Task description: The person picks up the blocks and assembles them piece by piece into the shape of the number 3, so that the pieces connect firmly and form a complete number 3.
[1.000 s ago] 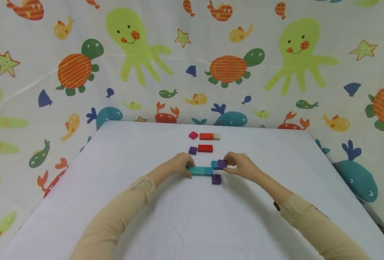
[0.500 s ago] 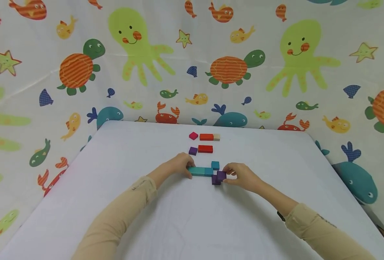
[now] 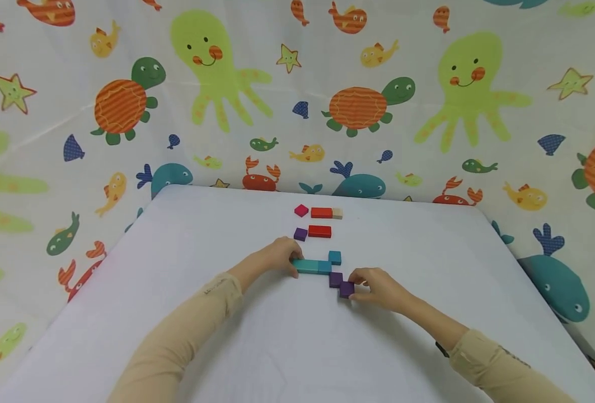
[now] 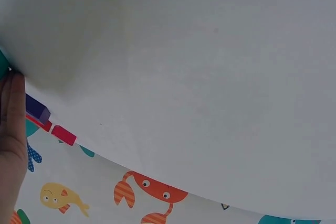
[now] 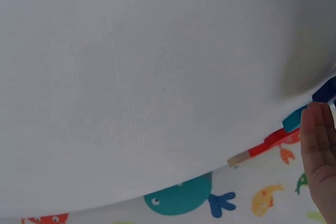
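My left hand point(image 3: 282, 257) pinches the left end of a long teal block point(image 3: 304, 266) lying on the white table. Against that block's right end sits a blue block point(image 3: 324, 267). A second blue cube point(image 3: 335, 257) lies just behind, and a purple cube point(image 3: 335, 280) lies just in front, at the same end. Between thumb and fingers, my right hand point(image 3: 378, 288) holds another purple cube point(image 3: 346, 289), diagonally in front and to the right of the first one. In the left wrist view only part of the left hand point(image 4: 11, 124) shows at the edge.
Farther back lie a tilted purple cube point(image 3: 300, 234) beside a red block point(image 3: 319, 231). Behind them are a pink block point(image 3: 301, 210), an orange-red block point(image 3: 321, 212) and a pale wooden cube point(image 3: 337, 213). A sea-animal patterned cloth point(image 3: 257, 73) hangs behind the table point(image 3: 226, 347).
My right hand has brought the purple cube toward the front, from beside the rear blue cube, past the other purple cube, to its front right corner. The left hand stays on the teal block.
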{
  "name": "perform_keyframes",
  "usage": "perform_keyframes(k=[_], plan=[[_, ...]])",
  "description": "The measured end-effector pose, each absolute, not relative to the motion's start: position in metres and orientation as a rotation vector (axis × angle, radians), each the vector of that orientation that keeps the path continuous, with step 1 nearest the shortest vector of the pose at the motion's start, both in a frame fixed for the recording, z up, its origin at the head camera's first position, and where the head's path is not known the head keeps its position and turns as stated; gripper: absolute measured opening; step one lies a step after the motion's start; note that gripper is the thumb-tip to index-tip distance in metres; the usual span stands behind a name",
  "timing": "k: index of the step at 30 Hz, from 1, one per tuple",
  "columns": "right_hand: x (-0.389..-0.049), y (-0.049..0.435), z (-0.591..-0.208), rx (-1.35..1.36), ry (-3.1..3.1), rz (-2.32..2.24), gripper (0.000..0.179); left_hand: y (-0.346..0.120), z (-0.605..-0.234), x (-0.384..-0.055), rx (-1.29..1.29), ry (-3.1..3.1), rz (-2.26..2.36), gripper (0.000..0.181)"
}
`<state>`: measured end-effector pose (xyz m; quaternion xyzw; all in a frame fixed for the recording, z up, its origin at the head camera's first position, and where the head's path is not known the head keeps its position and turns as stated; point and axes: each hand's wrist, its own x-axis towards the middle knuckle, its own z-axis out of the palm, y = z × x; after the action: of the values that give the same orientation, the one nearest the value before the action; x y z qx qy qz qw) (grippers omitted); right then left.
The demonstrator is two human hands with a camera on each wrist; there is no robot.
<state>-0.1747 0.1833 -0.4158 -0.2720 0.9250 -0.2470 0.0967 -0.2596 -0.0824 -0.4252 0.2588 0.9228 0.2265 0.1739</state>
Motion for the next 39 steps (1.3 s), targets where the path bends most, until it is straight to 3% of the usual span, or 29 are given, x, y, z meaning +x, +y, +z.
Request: perform_keyframes(k=[19, 24, 39], plan=[[-0.162, 0.172, -0.427, -0.917, 2.825, -0.612, 0.029, -0.082, -0.428, -0.264, 0.727, 2.608, 0.638, 0.039], [-0.157, 0.167, -0.428, -0.817, 2.865, -0.593, 0.034, -0.083, -0.427, -0.263, 0.724, 2.605, 0.649, 0.039], [-0.156, 0.166, -0.429, -0.795, 2.9, -0.601, 0.027, -0.082, -0.423, -0.26, 0.709, 2.602, 0.638, 0.039]])
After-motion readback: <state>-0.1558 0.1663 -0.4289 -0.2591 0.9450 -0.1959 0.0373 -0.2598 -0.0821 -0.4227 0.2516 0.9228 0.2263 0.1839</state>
